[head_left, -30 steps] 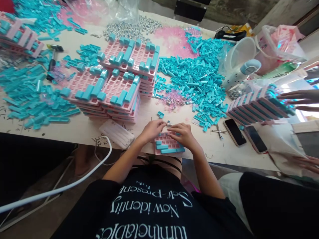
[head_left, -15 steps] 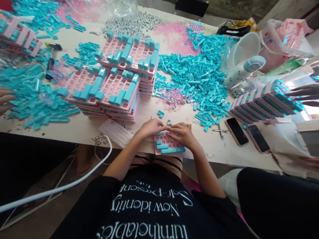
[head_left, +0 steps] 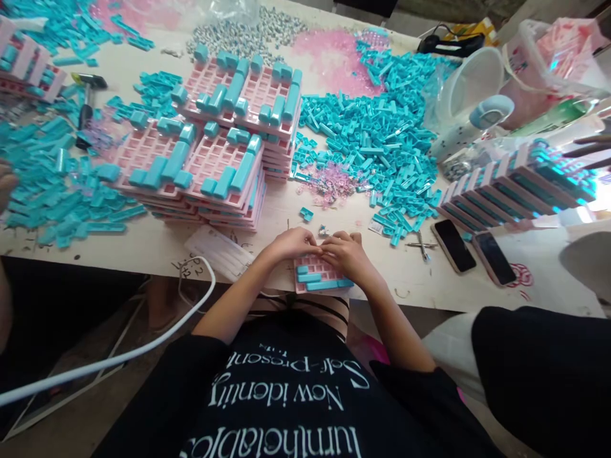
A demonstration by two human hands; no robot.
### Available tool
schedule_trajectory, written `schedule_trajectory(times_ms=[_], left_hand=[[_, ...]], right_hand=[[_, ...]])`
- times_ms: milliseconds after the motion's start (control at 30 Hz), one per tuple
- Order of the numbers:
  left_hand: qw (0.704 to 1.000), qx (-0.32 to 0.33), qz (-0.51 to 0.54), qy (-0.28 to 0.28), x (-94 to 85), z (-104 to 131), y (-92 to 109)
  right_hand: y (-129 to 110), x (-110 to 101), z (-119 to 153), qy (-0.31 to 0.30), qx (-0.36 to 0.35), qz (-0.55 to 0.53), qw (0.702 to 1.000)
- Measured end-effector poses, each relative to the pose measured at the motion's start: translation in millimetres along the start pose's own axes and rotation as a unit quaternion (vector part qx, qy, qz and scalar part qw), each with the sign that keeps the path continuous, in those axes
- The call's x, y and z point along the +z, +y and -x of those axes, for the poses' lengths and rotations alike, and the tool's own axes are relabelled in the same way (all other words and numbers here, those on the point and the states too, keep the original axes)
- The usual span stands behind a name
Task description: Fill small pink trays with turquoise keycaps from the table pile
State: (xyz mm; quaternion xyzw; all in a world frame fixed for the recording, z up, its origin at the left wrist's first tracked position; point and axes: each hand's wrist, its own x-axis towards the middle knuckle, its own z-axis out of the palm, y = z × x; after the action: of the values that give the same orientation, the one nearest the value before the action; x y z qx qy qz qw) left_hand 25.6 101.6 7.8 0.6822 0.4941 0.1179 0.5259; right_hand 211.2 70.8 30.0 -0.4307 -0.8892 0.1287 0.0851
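Observation:
A small pink grid frame (head_left: 324, 272) with turquoise caps along its near and left edges lies at the table's front edge. My left hand (head_left: 298, 243) is at the frame's far left corner, fingers pinched. My right hand (head_left: 344, 253) rests over its far right part, fingers bent together and meeting the left fingertips. Anything between the fingertips is too small to make out. Just beyond my hands lie a loose turquoise cap (head_left: 306, 214) and a few tiny parts (head_left: 323, 230).
Stacked pink frames (head_left: 224, 165) stand left of centre, a heap of turquoise caps (head_left: 372, 140) behind. Two phones (head_left: 454, 246), tweezers (head_left: 422, 245) and a tilted row of frames (head_left: 515, 184) are on the right. A hammer (head_left: 86, 105) lies left; a white cable (head_left: 143, 350) crosses below.
The view has shifted slightly. My right fingers have drawn closer together beside my left fingertips. At the right, a person's hand has moved away from the row of frames.

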Motion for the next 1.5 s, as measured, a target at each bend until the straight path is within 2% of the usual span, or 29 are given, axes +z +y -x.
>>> schedule_trajectory(times_ms=[200, 467, 700, 867, 1067, 1233, 1333, 1400, 1500], left_hand=[[0.999, 0.016, 0.040, 0.001, -0.4, 1, -5], [1.000, 0.010, 0.005, 0.009, -1.6, 3, -5], [0.999, -0.004, -0.026, 0.028, -0.1, 1, -4], [0.998, -0.052, -0.035, -0.001, -3.8, -3, -3], [0.997, -0.059, -0.049, 0.026, -1.8, 2, -5], [0.999, -0.027, -0.041, 0.001, -3.0, 1, -11], [1.000, 0.003, -0.012, -0.016, -4.7, 2, -11], [1.000, 0.011, 0.001, -0.006, -5.2, 5, -10], [1.000, 0.010, 0.026, -0.007, -6.6, 9, -9]], right_hand=[[-10, -7, -8, -0.048, -0.003, 0.052, 0.998], [-18, -13, -23, -0.128, -0.046, 0.093, 0.986], [-27, -19, -27, -0.163, 0.007, 0.106, 0.981], [-23, -20, -27, -0.180, 0.011, 0.080, 0.980], [-24, -11, -16, -0.116, 0.035, 0.081, 0.989], [-3, 4, -7, -0.071, 0.026, -0.015, 0.997], [5, 15, 1, -0.002, 0.032, -0.044, 0.999], [4, 20, 5, 0.035, 0.048, -0.035, 0.998], [-3, 21, 6, 0.048, 0.056, -0.018, 0.997]])
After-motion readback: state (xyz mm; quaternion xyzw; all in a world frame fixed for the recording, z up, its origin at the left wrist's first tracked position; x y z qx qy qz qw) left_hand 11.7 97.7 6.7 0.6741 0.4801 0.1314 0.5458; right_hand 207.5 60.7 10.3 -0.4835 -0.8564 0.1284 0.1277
